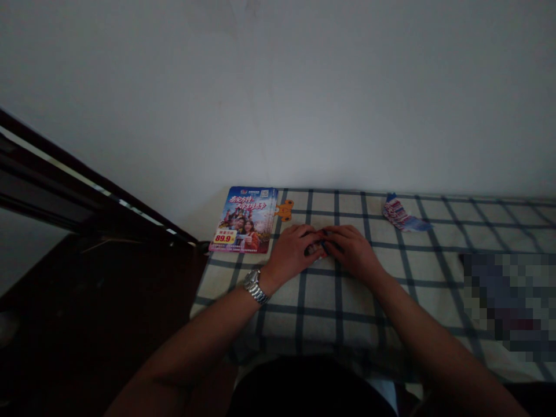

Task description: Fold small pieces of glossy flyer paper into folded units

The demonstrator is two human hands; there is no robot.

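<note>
My left hand (pixel 292 250), with a silver watch (pixel 256 286) on its wrist, and my right hand (pixel 355 250) meet low over the checked cloth. Between their closed fingertips is a small printed paper piece (pixel 316 248) with dark, red and pale patches. The fingers cover much of it, so its full shape cannot be made out. Left of my left hand lies a stack of colourful printed flyers (pixel 238 223), the top one marked 89.9. An orange cartoon-shaped piece (pixel 285 210) lies at the stack's right side.
A creased, folded strip of printed paper (pixel 403 215) lies at the back right. The checked cloth (pixel 319 313) covers the surface up to the pale wall (pixel 325 104). A blurred-out dark item (pixel 508 301) is at the right. Dark furniture (pixel 78 179) stands at the left.
</note>
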